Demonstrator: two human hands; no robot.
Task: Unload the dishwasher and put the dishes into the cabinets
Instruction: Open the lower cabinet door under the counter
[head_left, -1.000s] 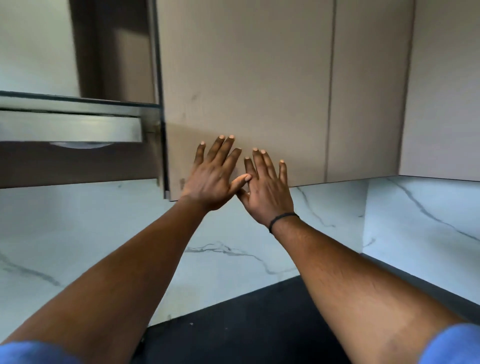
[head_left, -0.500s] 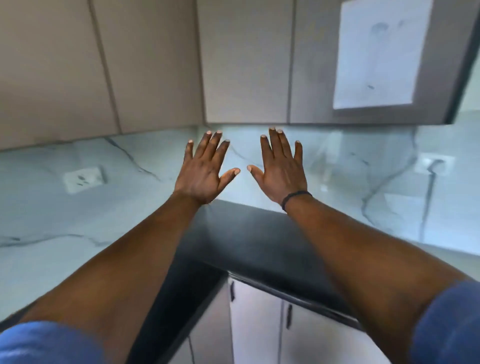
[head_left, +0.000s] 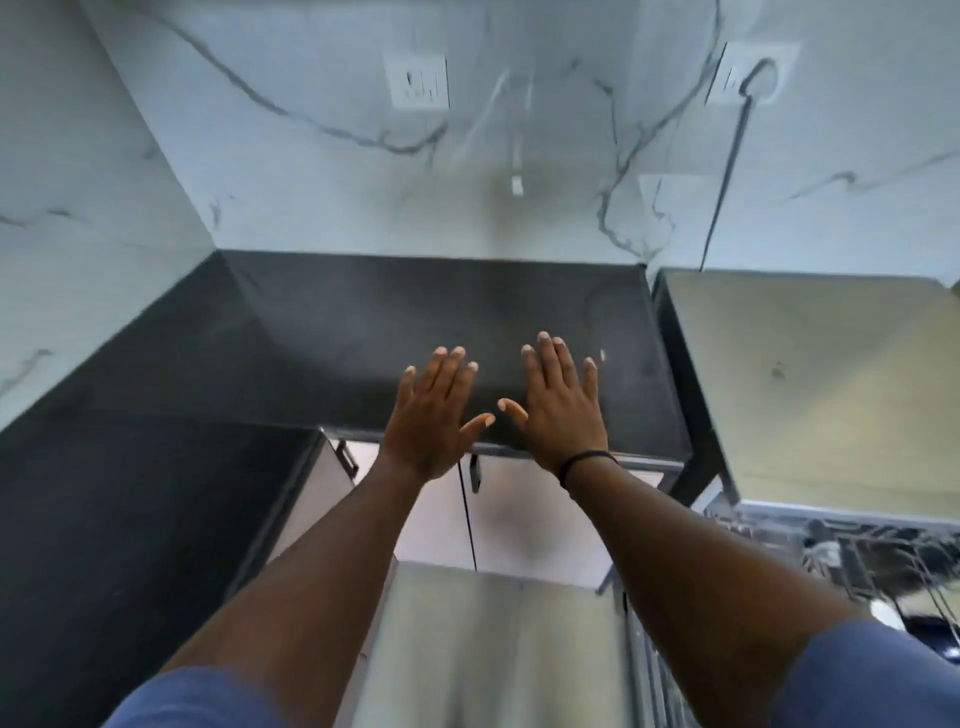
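Dishwasher: standing at the lower right of the view, its wire rack pulled out below a pale steel top. The rack's contents are blurring together; something pale and something dark are showing among the wires, but you cannot tell what dishes they are.

Left hand: you are holding it out flat, palm down, fingers straight and lightly spread, gripping nothing.

Right hand: you are holding it out the same way just beside the left, fingers straight and slightly apart, empty, a dark band circling the wrist. The two thumbs are nearly meeting but not touching.

Counter: dark, running into a corner under both hands; whether the hands are touching it or hovering above it cannot be told.

Lower cabinets: white doors closed beneath the counter edge, dark handles showing.

Wall: marbled, carrying a socket and a second outlet with a cable trailing down.

Handling, judged only: you are probably dealing with stiff, breakable, possibly damp and slick dishes. Plates are best taken by the rim with fingers under and thumb over, cups by the body or handle, lifting straight up clear of the wires.

Progress, judged only: you are carrying nothing yet, and the rack is well to the right of both hands.
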